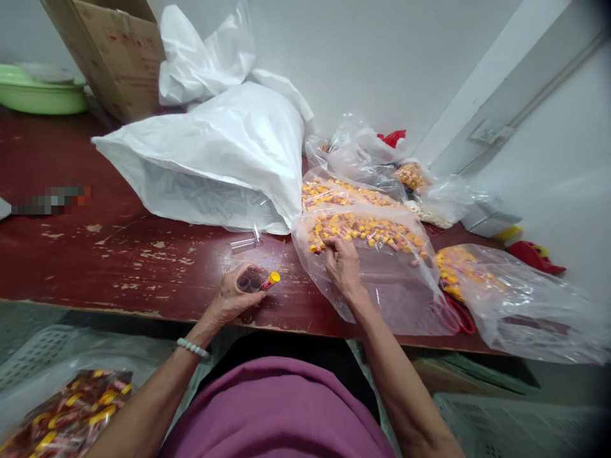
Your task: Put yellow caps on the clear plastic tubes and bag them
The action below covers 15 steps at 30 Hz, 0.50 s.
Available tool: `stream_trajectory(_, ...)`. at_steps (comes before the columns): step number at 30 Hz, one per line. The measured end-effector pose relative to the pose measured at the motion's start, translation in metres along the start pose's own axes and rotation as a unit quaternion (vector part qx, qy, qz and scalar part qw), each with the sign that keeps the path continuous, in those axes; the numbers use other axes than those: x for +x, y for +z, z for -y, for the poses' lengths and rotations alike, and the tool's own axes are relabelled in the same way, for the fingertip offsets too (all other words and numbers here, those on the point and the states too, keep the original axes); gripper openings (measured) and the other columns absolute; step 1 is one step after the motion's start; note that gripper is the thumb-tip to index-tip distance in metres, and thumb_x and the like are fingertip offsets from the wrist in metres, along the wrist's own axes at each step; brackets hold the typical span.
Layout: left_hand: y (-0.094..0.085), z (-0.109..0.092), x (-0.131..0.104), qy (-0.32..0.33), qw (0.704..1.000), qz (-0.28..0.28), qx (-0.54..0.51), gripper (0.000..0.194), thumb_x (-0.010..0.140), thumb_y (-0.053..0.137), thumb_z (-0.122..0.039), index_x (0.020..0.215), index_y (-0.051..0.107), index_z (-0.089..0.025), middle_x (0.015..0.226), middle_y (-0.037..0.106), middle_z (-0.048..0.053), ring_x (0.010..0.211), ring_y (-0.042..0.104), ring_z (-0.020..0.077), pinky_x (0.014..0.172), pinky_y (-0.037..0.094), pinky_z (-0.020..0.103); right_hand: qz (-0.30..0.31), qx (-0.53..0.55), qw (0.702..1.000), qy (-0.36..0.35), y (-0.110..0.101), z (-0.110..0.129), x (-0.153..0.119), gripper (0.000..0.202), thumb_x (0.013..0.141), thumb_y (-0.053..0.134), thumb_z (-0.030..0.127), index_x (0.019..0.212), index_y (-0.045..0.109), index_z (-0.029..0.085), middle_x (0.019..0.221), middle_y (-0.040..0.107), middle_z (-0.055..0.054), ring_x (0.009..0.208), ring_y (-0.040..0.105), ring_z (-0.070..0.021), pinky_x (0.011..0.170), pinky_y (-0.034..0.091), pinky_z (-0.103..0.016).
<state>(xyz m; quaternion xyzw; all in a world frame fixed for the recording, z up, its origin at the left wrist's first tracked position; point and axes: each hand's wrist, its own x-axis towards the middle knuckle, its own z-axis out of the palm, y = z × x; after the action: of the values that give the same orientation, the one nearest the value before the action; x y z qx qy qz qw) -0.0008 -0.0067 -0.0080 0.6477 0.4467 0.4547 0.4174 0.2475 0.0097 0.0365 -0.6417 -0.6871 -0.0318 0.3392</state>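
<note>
My left hand is wrapped round a bundle of clear plastic tubes, their round openings facing up. A small red-printed piece with a yellow cap sticks out at the right of that bundle, by my thumb. My right hand reaches over an open clear plastic bag, fingers curled together at the near edge of a heap of yellow-capped pieces. What is between those fingertips is hidden. Two loose clear tubes lie on the red table beyond my left hand.
A big white sack full of clear tubes lies open at the back. Right of it is another plastic bag with yellow-capped pieces. A cardboard box and green basin stand back left. Filled pieces lie in a lined crate below left.
</note>
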Motion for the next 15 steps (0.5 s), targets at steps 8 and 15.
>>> stream_trajectory(8,-0.003,0.0,0.001,0.005,0.999,0.016,0.036,0.039,0.059,0.074,-0.024,0.093,0.058,-0.015,0.085,0.067,0.005,0.074,0.063,0.0165,0.069,0.052,0.028,0.14,-0.06,0.987,0.043,0.047,-0.012,0.021,0.026,0.089,0.045,0.031,0.104,0.063,0.02,0.105,0.062,-0.012,0.093,0.057,-0.0226,0.078,0.043,-0.033)
stream_trajectory(15,-0.002,0.011,0.0,0.0,0.999,0.033,0.021,0.042,0.061,0.074,-0.027,0.097,0.056,-0.016,0.083,0.065,0.003,0.071,0.062,0.0148,0.065,0.05,0.025,0.203,-0.016,0.979,0.019,0.034,-0.032,0.019,0.025,0.087,0.048,0.037,0.101,0.059,0.019,0.095,0.064,-0.006,0.085,0.058,-0.0168,0.075,0.043,-0.027)
